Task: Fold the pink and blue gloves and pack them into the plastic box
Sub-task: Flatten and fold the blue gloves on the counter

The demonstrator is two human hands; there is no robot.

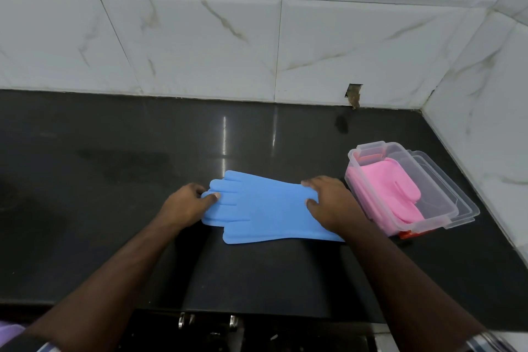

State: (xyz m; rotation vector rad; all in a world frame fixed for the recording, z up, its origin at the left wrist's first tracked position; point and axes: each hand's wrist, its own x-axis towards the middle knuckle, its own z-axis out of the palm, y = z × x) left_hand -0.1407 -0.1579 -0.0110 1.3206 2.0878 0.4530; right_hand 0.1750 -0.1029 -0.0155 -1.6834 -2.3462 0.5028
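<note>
Blue gloves (265, 206) lie flat at frame centre on the black desk (114, 180), stacked one on the other, fingers pointing to frame left, cuffs to the right. A second edge shows under the top glove along the lower left.

Left hand (185, 203): grip closed on the glove fingertips, thumb on top, fingers curled at the tips' edge. Right hand (328, 203): pressed on the cuff end, thumb on the upper surface, fingers over the far edge; can't tell whether it pinches the cuff or only holds it down.

Pink gloves (391, 191) are already inside the clear plastic box (423, 226), right of centre, just beside the right hand. They fill most of the box, finger end toward the lower right. Box is open. A clear lid (445, 180) sits under or against its far side, which one I can't tell. An orange-red latch (411, 234) shows at the near end of the box.

White marble-pattern tiled wall (257, 37) runs across the upper frame and down the right side. A chipped hole (354, 94) sits in the tile at the desk line, upper right of centre.
</note>
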